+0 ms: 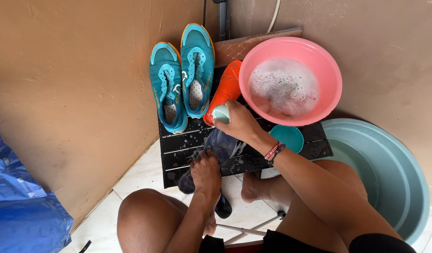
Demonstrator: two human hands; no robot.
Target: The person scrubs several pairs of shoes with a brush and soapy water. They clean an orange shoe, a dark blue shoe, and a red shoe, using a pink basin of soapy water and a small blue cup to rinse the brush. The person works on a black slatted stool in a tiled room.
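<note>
1. Work in hand: scrubbing a dark shoe [220, 147] on a black slatted rack [178, 145]. The shoe lies across the rack's front edge, toe end hanging off toward the person, suds on it and on the slats around it.
2. Left hand [205, 171]: fingers clamped down over the shoe's near end, pinning it to the rack.
3. Right hand [239, 124]: closed around a pale green brush [221, 113], pressed at the shoe's far end. Bristles not visible, so contact can't be confirmed, but it looks touching.
4. Done, judging by layout: two teal shoes [183, 75] stand against the wall at the rack's back, side by side, toes up. An orange shoe [225, 89] leans next to them, between the teal pair and the pink basin [328, 61]. Whether those are washed or waiting, can't tell; no foam visible on them.
5. Pink basin holds foamy water, something submerged in it; can't make out what.
6. Small teal bowl [287, 137] sits on the rack just beside the right wrist. Large grey-green tub [398, 178] on the floor at right; contents not visible.
7. Left, by my read: finish the scrub on the dark shoe, then rinse. A second dark shoe [224, 208] lies on the floor tiles near the person's foot [253, 187], no suds seen on it.
</note>
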